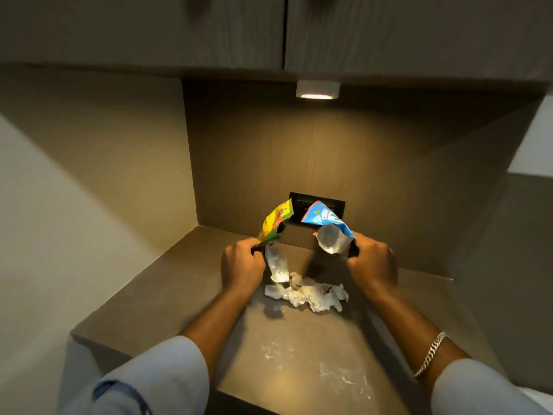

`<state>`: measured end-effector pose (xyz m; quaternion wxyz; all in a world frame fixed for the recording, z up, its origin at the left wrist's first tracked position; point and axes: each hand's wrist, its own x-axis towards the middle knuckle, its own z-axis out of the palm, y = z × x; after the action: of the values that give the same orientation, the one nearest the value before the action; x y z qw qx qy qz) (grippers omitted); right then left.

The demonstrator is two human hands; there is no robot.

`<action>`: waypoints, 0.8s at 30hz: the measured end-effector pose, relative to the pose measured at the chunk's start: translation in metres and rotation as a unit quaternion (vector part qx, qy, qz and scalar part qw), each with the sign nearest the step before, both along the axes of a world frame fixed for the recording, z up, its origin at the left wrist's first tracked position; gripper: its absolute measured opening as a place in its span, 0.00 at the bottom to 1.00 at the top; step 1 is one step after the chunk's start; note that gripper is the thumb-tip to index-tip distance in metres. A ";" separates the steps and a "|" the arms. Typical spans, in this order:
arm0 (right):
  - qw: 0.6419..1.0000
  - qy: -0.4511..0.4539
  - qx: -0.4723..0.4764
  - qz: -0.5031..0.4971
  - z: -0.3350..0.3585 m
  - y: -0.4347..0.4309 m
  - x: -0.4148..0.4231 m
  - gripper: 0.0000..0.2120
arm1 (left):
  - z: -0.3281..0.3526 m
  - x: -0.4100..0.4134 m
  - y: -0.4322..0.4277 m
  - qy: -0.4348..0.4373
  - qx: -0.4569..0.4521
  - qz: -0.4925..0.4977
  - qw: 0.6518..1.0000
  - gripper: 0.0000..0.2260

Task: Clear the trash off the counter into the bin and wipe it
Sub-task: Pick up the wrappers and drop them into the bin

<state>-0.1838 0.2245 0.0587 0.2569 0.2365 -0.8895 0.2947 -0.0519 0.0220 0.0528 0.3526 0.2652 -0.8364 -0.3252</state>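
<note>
Trash was only half gathered: the left hand (242,266) had closed its fingers on a yellow-green wrapper (275,221) and the right hand (372,263) on a blue packet (324,218), both lifted above the bench (167,295). Crumpled white paper (311,295) lay between them, white powder (323,372) smeared nearer; no bin showed, wiping remained.

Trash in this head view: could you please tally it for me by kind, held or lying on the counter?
Colourful snack wrappers: 2, a yellow-green wrapper in the left hand and a blue wrapper in the right hand
Clear plastic pieces: 2, one held in each hand
Crumpled white paper on the counter: 1 heap
Total: 5
</note>
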 end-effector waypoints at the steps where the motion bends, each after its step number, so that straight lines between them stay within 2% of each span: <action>1: 1.000 0.010 -0.014 0.005 0.009 0.000 0.016 0.16 | 0.009 0.007 0.011 0.025 0.023 -0.016 0.999 0.08; 4: 0.998 -0.003 -0.057 0.034 0.027 0.007 0.070 0.04 | 0.028 0.034 0.045 0.071 0.116 -0.067 0.989 0.05; 5: 0.996 -0.023 -0.076 0.043 0.030 0.012 0.092 0.04 | 0.033 0.047 0.057 0.079 0.166 -0.097 0.978 0.04; 8: 0.987 -0.081 -0.126 0.067 0.030 0.036 0.160 0.12 | 0.040 0.095 0.098 0.090 0.285 -0.200 0.933 0.06; 12: 0.977 -0.119 -0.169 0.059 0.011 0.078 0.253 0.18 | 0.024 0.169 0.146 0.065 0.281 -0.247 0.925 0.06; 15: 0.964 -0.167 -0.205 0.024 -0.028 0.121 0.314 0.16 | -0.015 0.221 0.186 0.004 0.298 -0.295 0.908 0.10; 18: 0.945 -0.233 -0.231 0.000 -0.094 0.170 0.368 0.11 | -0.082 0.265 0.225 -0.075 0.357 -0.324 0.873 0.05; 21: 0.915 -0.319 -0.244 -0.040 -0.171 0.211 0.405 0.09 | -0.160 0.289 0.263 -0.171 0.399 -0.308 0.847 0.05; 24: 0.887 -0.378 -0.246 -0.103 -0.247 0.235 0.424 0.13 | -0.236 0.299 0.291 -0.261 0.434 -0.258 0.823 0.07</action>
<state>0.2404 0.4590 -0.1887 -0.0198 -0.0564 -0.8374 0.5433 0.2475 0.3131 -0.1828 -0.1276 0.2404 -0.7075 -0.6522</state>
